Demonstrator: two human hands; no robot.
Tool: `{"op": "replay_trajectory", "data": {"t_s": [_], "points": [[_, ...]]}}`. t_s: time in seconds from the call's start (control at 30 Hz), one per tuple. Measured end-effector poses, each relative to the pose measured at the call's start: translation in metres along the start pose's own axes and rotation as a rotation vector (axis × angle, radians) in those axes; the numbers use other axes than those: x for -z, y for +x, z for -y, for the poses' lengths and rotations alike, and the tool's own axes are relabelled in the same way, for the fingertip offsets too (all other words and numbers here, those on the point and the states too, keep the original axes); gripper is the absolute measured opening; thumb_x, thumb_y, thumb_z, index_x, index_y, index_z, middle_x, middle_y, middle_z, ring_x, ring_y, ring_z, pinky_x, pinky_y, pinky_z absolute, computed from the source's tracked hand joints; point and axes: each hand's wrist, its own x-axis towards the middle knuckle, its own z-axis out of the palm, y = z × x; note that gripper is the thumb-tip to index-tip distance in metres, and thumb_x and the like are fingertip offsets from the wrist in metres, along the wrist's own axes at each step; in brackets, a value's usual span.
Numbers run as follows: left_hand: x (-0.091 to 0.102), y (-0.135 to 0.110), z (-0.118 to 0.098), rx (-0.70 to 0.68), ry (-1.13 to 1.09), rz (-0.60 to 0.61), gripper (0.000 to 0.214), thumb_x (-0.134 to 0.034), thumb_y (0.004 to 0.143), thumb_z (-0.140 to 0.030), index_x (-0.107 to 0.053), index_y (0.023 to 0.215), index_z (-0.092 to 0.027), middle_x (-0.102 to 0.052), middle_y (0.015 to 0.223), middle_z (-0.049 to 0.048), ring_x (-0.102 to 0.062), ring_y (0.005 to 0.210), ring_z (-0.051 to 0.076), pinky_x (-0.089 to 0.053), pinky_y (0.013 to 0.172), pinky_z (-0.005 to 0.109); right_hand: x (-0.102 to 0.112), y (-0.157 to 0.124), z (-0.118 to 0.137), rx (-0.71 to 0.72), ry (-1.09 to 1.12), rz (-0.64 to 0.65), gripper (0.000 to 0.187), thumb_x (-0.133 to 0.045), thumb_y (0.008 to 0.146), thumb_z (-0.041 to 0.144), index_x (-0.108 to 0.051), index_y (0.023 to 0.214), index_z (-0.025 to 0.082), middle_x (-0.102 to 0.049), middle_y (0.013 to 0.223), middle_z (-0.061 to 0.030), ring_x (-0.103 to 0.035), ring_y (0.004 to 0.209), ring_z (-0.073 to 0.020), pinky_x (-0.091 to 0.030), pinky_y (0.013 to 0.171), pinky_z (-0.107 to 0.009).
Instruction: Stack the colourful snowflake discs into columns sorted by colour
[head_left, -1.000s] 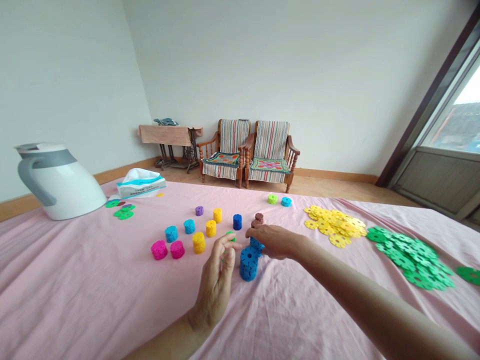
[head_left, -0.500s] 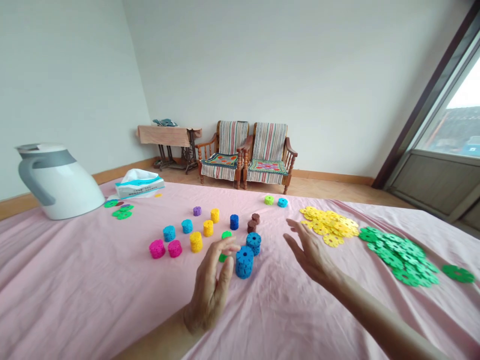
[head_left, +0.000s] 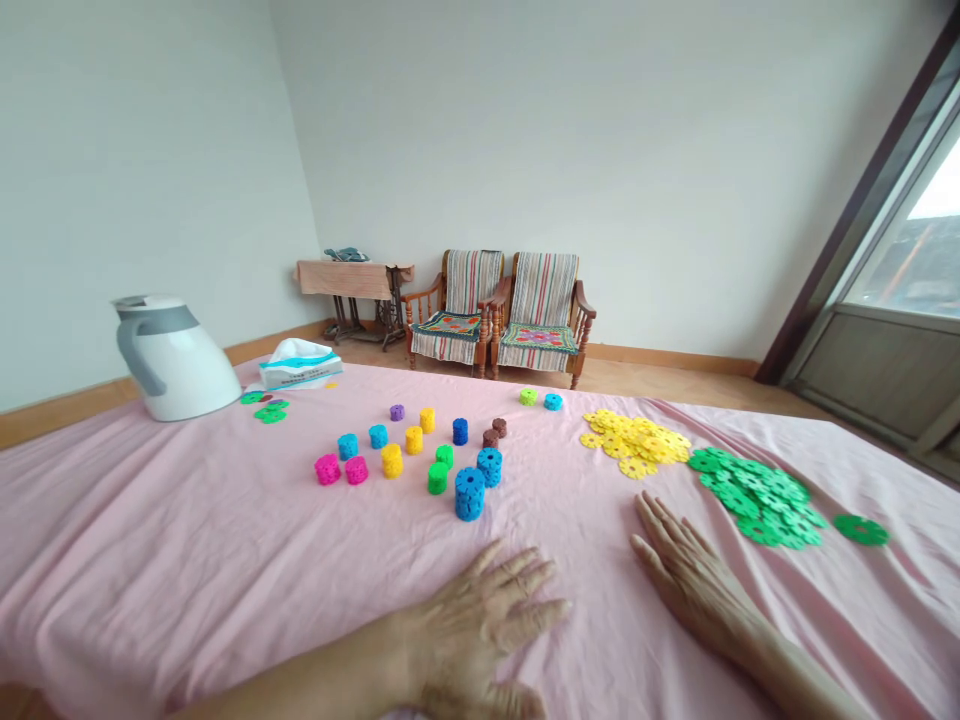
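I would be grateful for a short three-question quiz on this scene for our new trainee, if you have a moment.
1. True or false: the left hand is holding a yellow disc.
2. Which stack stands nearest the left hand?
A. A purple stack
B. The tall blue stack
C. A magenta stack
3. Fill in the blank: a single green disc lies apart from the green pile, on its ___ side in this view.

Key: 1. False; 2. B; 3. right
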Motion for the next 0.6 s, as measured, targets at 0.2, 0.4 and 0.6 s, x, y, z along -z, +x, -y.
{"op": "replay_trajectory", "data": {"t_s": [0.2,0.4,0.6], "points": [[-0.004,0.004,-0.01,0.057,0.002,0.04,0.067,-0.056,0.077,-0.054,-0.039,0.135,-0.027,-0.03,0.145,0.0086,-0.021,0.134,0.033,-0.009,0.107,0.059,0.012,-0.014,-0.029,0.03,0.005,-0.036,0.06,-0.025,0.089,0.047,-0.038,0.137,0.013,-0.034,0.144,-0.0106,-0.031,0.132,-0.0239,-0.026,0.11,-0.046],[-0.013,0.004,-0.014,0.018,0.009,-0.063,0.064,-0.057,0.077,-0.053,-0.043,0.133,-0.027,-0.037,0.142,0.0097,-0.028,0.132,0.032,-0.017,0.108,0.056,0.025,-0.023,-0.039,-0.012,-0.017,-0.252,0.053,-0.025,0.09,0.044,-0.051,0.121,0.011,-0.053,0.128,-0.0142,-0.047,0.121,-0.0251,-0.033,0.105,-0.041],[-0.022,0.015,-0.035,0.035,0.069,0.086,0.068,-0.046,0.081,-0.058,-0.035,0.138,-0.022,-0.029,0.145,0.013,-0.02,0.134,0.035,-0.012,0.107,0.06,0.033,-0.027,-0.042,-0.362,-0.299,-0.428,0.07,-0.02,0.086,0.05,-0.042,0.126,-0.003,-0.053,0.119,-0.0291,-0.044,0.119,-0.0387,-0.027,0.101,-0.052]]}}
